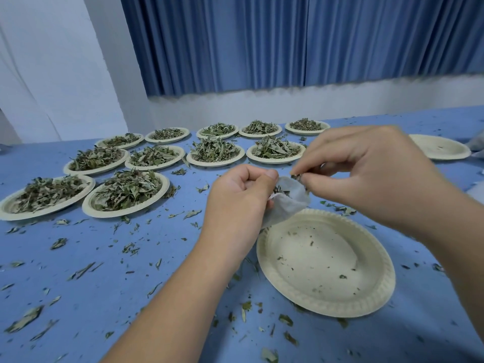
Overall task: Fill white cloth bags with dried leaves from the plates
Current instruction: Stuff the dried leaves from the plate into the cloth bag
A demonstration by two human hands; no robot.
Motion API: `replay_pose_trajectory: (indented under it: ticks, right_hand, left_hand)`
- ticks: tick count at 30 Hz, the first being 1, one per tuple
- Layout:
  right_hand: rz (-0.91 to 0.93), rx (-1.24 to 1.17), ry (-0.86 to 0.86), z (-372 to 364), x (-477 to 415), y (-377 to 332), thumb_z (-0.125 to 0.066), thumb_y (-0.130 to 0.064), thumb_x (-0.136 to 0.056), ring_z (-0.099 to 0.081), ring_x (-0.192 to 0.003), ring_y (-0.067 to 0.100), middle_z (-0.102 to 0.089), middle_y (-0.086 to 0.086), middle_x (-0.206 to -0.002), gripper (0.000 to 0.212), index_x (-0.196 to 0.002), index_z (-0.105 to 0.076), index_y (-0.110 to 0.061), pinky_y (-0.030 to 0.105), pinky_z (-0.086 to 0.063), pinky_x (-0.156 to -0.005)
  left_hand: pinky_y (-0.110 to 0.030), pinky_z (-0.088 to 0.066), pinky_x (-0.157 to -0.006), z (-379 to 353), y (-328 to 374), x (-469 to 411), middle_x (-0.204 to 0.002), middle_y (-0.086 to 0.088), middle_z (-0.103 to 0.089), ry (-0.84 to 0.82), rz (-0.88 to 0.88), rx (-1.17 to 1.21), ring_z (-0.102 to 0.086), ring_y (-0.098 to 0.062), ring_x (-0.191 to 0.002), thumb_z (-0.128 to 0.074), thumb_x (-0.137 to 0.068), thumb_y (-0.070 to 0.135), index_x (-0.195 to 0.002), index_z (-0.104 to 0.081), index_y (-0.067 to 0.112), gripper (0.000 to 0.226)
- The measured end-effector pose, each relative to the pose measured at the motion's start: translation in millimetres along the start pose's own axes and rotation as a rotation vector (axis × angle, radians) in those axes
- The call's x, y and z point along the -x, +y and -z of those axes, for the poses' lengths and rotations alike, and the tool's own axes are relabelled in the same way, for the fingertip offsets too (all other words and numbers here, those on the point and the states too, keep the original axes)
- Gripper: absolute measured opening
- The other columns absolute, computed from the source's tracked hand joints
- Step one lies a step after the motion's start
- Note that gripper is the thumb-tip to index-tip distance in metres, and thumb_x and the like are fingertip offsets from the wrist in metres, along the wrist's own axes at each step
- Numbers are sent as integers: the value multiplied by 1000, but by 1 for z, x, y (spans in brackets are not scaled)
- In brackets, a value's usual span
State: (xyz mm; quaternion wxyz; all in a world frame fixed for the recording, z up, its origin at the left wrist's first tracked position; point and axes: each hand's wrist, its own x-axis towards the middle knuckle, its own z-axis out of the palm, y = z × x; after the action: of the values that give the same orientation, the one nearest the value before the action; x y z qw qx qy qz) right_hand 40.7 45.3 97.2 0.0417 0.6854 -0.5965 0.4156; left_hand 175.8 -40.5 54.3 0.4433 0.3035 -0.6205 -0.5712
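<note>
the bag (293,201) is held in the air between both hands, just above the far rim of a nearly bare plate (327,260) on the blue desk (131,271). its long axis is tilted. the open mouth points up and to the right, and the body runs down and left behind the left hand (239,197). that hand's fingers (251,176) are curled, with thumb and forefinger pinching the left edge of the mouth. the right hand (366,174) has its fingertips closed on a small clump of leaves (296,176) right at the mouth's upper right edge; whether they also grip the cloth i cannot tell. a few more leaves show just inside the mouth.

the plate below carries only crumbs. eleven full plates (117,213) heaped with leaves stand in three rows on the far left half of the desk, well apart from the bag. a far plate (440,148) with only specks on it lies beyond the right hand. leaf bits are scattered all over the desk. a blue curtain (262,40) hangs behind.
</note>
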Motion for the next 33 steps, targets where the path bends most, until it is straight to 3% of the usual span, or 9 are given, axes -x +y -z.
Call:
replay_pose_trajectory:
  ticks: [5,15,21,25,30,33]
  right_hand:
    - [35,132,-99,-12,0,-2,-71,-8,-74,-62,-76,5,-69,-10,-77,17,-82,-79,-21,26,-50,-72]
    - [31,256,-82,-22,-2,1,-72,-8,-76,-58,-72,12,-66,-2,-73,10,-84,-76,-14,35,-48,-75]
    - [35,274,-48,-22,-3,3,-74,-10,-76,-58,-69,10,-65,-4,-72,4,-76,-74,-13,32,-48,-71]
    - [28,227,-138,-22,-1,4,-72,-11,-81,-52,-74,4,-65,-5,-82,11,-88,-78,-17,15,-41,-73]
    - [6,217,-47,-29,-1,7,-72,-4,-77,-54,-79,14,-58,-4,-81,10,-77,-69,-14,32,-47,-74]
    - [57,246,23,-34,0,9,-72,-3,-76,-56,-73,16,-61,-1,-76,7,-74,-70,-9,33,-47,-69]
  left_hand:
    - [-12,-38,-40,-2,1,1,-44,13,-50,-30,-9,24,-48,2,-39,-62,-93,16,-75,-64,15,18]
    - [-14,-43,-42,-2,0,0,-45,10,-49,-43,-3,37,-49,-1,-40,-62,-93,16,-75,-64,14,18]
    - [-13,-40,-40,-3,-1,2,-45,12,-51,-66,-2,39,-51,0,-40,-62,-93,17,-75,-64,15,18]
    - [-11,-38,-38,-3,0,3,-43,12,-50,-67,-5,81,-51,1,-38,-60,-94,14,-76,-62,12,18]
    - [-14,-43,-42,-3,0,2,-42,13,-49,-75,-9,88,-50,0,-36,-58,-96,15,-77,-61,11,20]
    - [-16,-43,-43,-3,-1,2,-42,13,-47,-55,-3,59,-46,0,-36,-59,-95,17,-75,-62,13,21]
